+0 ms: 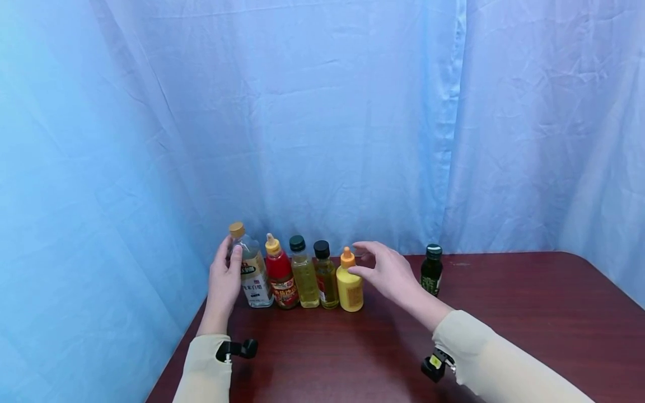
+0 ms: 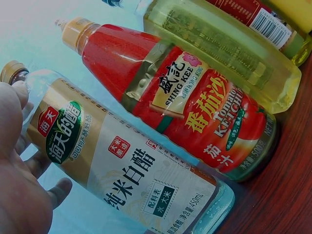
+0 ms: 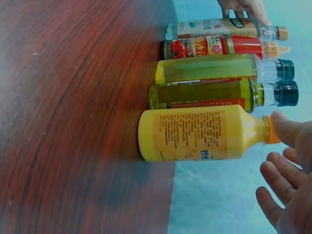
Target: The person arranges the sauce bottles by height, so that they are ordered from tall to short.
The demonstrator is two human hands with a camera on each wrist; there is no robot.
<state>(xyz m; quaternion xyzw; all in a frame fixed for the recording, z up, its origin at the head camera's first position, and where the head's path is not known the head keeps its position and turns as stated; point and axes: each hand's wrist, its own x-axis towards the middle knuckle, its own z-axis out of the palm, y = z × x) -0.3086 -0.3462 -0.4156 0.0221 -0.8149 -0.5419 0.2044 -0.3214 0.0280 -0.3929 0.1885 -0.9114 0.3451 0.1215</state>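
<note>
In the head view a row of upright bottles stands side by side on the table. At its left end is a clear white rice vinegar bottle [image 2: 131, 161] with a gold cap. My left hand [image 1: 225, 274] lies along its left side, thumb at the shoulder, fingers loosely spread. Next to it come a red ketchup bottle [image 2: 170, 97], a pale yellow oil bottle [image 1: 304, 280] with a dark green cap and a black-capped oil bottle [image 1: 327, 282]. A yellow squeeze bottle [image 3: 190, 134] ends the row. My right hand [image 1: 388, 271] is beside it, thumb right at the orange cap, fingers apart.
A small dark green bottle [image 1: 431, 271] stands apart on the right, behind my right forearm. The dark red wooden table [image 1: 312, 358] reaches back to a light blue curtain [image 1: 312, 112]. Each wrist carries a small black camera mount.
</note>
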